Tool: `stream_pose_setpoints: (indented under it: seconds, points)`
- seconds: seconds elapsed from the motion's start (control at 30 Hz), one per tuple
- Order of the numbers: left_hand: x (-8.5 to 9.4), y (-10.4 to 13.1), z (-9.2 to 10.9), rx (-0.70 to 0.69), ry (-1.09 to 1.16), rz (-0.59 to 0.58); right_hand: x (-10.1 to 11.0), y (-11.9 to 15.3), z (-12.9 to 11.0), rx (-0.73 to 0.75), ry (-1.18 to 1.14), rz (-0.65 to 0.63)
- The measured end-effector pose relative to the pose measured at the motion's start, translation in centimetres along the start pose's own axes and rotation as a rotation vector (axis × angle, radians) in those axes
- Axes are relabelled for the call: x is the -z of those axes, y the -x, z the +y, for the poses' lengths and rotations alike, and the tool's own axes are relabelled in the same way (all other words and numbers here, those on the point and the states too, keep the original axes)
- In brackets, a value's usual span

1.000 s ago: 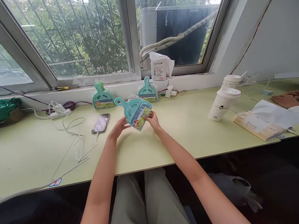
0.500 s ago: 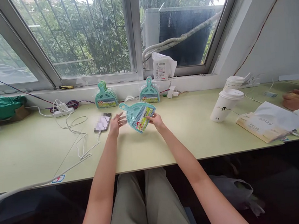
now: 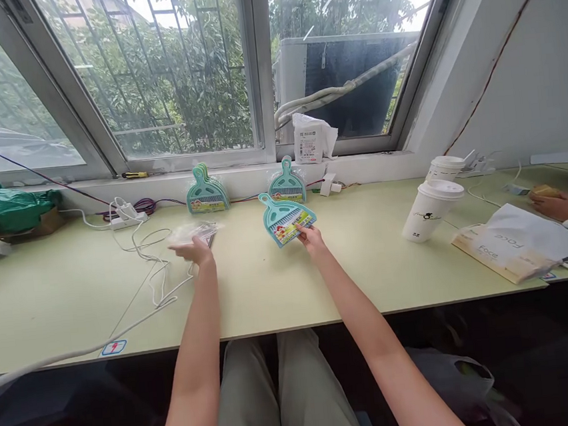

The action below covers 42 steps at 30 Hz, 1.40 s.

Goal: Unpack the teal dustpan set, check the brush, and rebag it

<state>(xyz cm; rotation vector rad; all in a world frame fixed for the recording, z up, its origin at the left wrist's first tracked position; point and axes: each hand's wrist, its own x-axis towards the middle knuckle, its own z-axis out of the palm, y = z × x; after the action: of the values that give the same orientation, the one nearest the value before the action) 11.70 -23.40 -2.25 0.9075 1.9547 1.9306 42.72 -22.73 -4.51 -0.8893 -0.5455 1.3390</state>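
Note:
A turquoise dustpan-and-brush set (image 3: 287, 214) with a yellow printed label is tilted above the table. My right hand (image 3: 311, 236) grips its lower right edge, thumb over the label. Further left, my left hand (image 3: 196, 249) is closed on a clear plastic bag (image 3: 193, 232), smeared by motion. This bag partly covers a phone (image 3: 210, 237) lying on the table. Behind the held set, a similar turquoise dustpan set (image 3: 288, 184) leans against the wall below the window. To its left stands a stack of several dustpan sets (image 3: 206, 192) in turquoise and green.
White cables and a power strip (image 3: 128, 218) spread over the table's left side, near a green bag (image 3: 7, 206). Two lidded paper cups (image 3: 429, 209) and a paper bag (image 3: 508, 245) stand and lie at right. Another person's hand (image 3: 559, 203) rests at the far right.
The dustpan set has moved right with my right hand. My left hand has gone from open beside it to further left, now closed on the plastic bag. The view has tilted up slightly.

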Motion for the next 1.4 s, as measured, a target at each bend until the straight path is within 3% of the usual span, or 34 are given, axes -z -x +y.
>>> stream_pose_setpoints:
  seconds: [0.1,0.13,0.2,0.33,0.43,0.5,0.57,0.63,0.7,0.77,0.83,0.93,1.07,1.17,1.27,1.37,1.4]
  points:
    - [1.0,1.9,1.5,-0.131,-0.195,0.426,-0.3,0.2,0.3,0.021,0.029,-0.034]
    - [1.3,2.5,1.9,-0.200,-0.222,0.451,-0.4,0.3,0.4,0.023,0.035,-0.049]
    - [1.3,3.4,2.5,-0.321,-0.231,0.388,-0.7,0.5,0.7,0.012,0.042,-0.080]
    - [-0.3,4.7,2.3,-0.524,-0.132,-0.039,-1.5,0.9,1.6,-0.010,0.041,-0.122]
    - [-2.3,5.9,1.7,-0.519,-0.039,-0.372,-2.2,1.3,2.4,-0.003,0.023,-0.148]
    - [-3.6,6.8,1.2,-0.378,0.045,-0.622,-2.6,1.5,2.8,0.008,0.020,-0.163]
    - [-4.5,7.4,0.6,-0.148,0.119,-0.871,-2.8,1.4,2.9,0.012,0.047,-0.169]
    - [-5.0,7.5,0.0,0.048,0.145,-0.971,-2.6,1.0,2.7,-0.030,0.132,-0.204]
    - [-5.2,7.0,-0.4,0.133,0.171,-0.917,-2.0,0.4,1.9,-0.114,0.293,-0.266]
    - [-5.2,6.3,-0.7,0.123,0.214,-0.810,-1.1,-0.2,0.7,-0.140,0.431,-0.243]
    - [-5.1,5.5,-0.8,0.089,0.249,-0.752,0.1,-0.8,-0.7,-0.056,0.397,-0.074]
    - [-5.0,5.0,-0.9,0.078,0.244,-0.751,2.1,-1.4,-2.9,0.081,0.159,0.218]
    - [-5.3,5.3,-1.2,0.059,0.232,-0.764,4.5,-1.9,-4.8,0.163,0.128,0.394]
    - [-5.7,6.0,-1.2,-0.014,0.236,-0.816,4.2,-1.7,-4.6,0.264,0.277,0.474]
    - [-5.7,7.2,-0.6,-0.125,0.180,-0.827,1.4,-0.4,-2.6,0.429,0.587,0.351]
    - [-4.9,9.0,0.5,-0.262,0.092,-0.809,-2.2,2.0,0.4,0.741,1.019,-0.045]
    - [-4.5,9.7,1.0,-0.300,0.060,-0.800,-3.2,2.8,1.2,0.810,1.090,-0.119]
